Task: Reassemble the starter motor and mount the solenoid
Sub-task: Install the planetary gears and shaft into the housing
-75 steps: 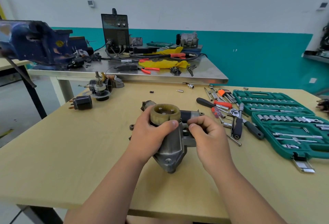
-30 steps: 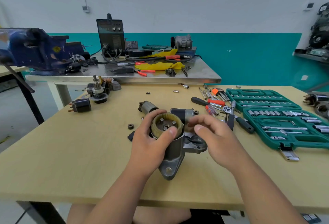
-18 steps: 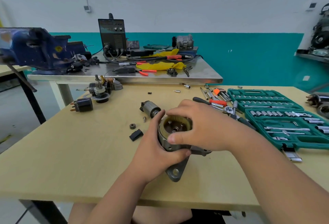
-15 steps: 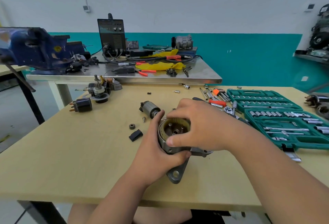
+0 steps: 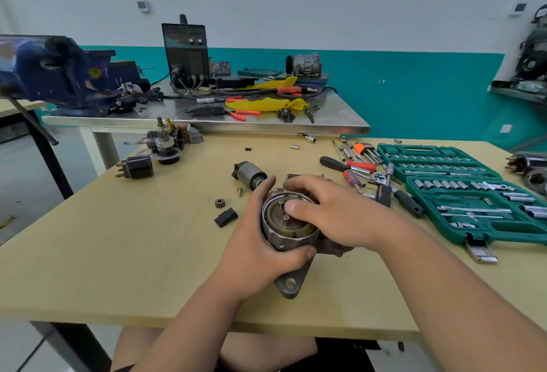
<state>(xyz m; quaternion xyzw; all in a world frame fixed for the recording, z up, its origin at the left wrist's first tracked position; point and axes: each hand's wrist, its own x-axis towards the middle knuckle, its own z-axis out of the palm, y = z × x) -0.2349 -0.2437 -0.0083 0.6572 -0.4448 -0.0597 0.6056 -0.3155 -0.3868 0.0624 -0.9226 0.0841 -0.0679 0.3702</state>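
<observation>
welder panel (image 5: 185,41) unreadable; left hand (image 5: 260,241) and right hand (image 5: 334,214) grip starter housing (image 5: 279,241)

Grey metal starter housing (image 5: 288,284), open end up, toothed ring (image 5: 296,233) inside, on wooden table (image 5: 118,238).

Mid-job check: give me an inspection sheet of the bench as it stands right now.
Surface: wooden table, parts and tools spread across it.
Job's things: housing open end up, gear ring seated inside; armature, small gear, black block loose to its left.
Clutter: open socket set, ratchet, screwdrivers on the right.
Grippers: left hand grips housing; right hand curled over its far rim, thumb inside.
Cables: black leads lying on metal bench.
Surroundings: blue vise, welder behind.
</observation>
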